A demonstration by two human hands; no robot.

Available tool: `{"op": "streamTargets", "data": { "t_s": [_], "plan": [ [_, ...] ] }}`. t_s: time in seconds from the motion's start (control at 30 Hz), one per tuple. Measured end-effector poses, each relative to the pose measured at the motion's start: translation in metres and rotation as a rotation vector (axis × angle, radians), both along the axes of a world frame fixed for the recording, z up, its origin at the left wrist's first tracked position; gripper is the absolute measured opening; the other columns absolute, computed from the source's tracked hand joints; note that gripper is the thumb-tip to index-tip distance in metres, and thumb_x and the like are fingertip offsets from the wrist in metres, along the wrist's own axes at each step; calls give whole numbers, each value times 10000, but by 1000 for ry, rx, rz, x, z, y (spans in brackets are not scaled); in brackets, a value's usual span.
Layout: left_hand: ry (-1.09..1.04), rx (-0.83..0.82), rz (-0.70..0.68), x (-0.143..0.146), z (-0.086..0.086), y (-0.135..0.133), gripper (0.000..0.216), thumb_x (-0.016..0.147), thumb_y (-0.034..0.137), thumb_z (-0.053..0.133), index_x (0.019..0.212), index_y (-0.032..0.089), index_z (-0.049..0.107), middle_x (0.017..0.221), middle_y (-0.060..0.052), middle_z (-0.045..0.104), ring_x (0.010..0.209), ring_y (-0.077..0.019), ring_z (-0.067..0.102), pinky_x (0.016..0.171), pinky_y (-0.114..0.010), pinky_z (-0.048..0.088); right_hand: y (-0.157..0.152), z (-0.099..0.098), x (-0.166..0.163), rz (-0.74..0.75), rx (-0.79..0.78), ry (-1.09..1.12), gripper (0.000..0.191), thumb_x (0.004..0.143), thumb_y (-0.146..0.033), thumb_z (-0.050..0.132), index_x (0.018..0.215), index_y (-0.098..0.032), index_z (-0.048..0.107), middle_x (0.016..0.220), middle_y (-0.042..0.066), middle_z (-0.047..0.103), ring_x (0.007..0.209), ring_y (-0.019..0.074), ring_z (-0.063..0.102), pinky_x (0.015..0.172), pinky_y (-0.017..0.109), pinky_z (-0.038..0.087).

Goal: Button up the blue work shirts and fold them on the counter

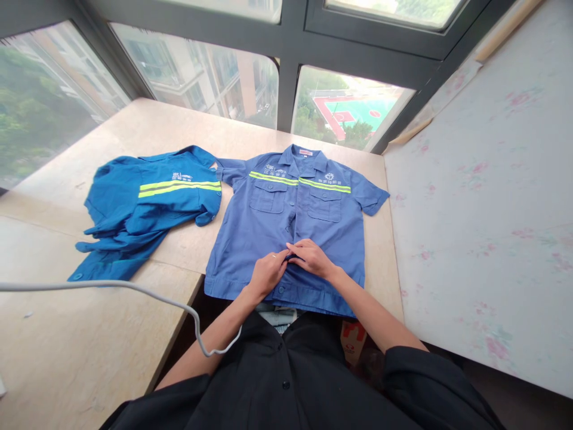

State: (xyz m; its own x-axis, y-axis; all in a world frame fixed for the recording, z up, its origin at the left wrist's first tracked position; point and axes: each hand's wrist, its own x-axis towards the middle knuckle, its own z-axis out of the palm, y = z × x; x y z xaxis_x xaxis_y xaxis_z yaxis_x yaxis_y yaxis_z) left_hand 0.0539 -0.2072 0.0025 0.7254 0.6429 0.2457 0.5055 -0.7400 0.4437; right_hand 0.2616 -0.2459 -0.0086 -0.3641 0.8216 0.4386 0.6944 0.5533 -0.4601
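Observation:
A blue short-sleeved work shirt lies spread face up on the ledge, collar toward the window, with a yellow-green reflective stripe across the chest and two buttoned pockets. Both hands meet at its front placket, below the pockets. My left hand pinches the placket edge from the left. From the right, my right hand grips the same edge, fingertips touching the left ones. Whether a button sits between the fingers is hidden. One button shows near the hem, below the hands.
A darker blue work jacket lies crumpled on the stone ledge to the left. A white cable crosses the lower left. Windows stand behind, and a flower-patterned wall borders the right. A paper bag is below the ledge.

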Motion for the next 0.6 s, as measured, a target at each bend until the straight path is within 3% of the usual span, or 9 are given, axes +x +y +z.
{"op": "streamTargets", "data": {
  "t_s": [0.33,0.6],
  "plan": [
    [-228,-59,123,4,-13,-11,223,881,153,579,1089,193,649,951,-54,751,832,-189,710,785,-300,562,-4,2,1,1,-25,20,578,948,-239,580,1486,-230,370,1035,67,744,999,233,639,893,418,498],
    [-320,-118,168,5,-15,-12,167,856,142,591,998,192,662,896,-43,747,792,-183,703,752,-298,571,-5,5,-1,-7,-16,61,597,932,-139,527,1492,-254,354,1033,43,751,995,218,638,881,410,497]
  ]
}}
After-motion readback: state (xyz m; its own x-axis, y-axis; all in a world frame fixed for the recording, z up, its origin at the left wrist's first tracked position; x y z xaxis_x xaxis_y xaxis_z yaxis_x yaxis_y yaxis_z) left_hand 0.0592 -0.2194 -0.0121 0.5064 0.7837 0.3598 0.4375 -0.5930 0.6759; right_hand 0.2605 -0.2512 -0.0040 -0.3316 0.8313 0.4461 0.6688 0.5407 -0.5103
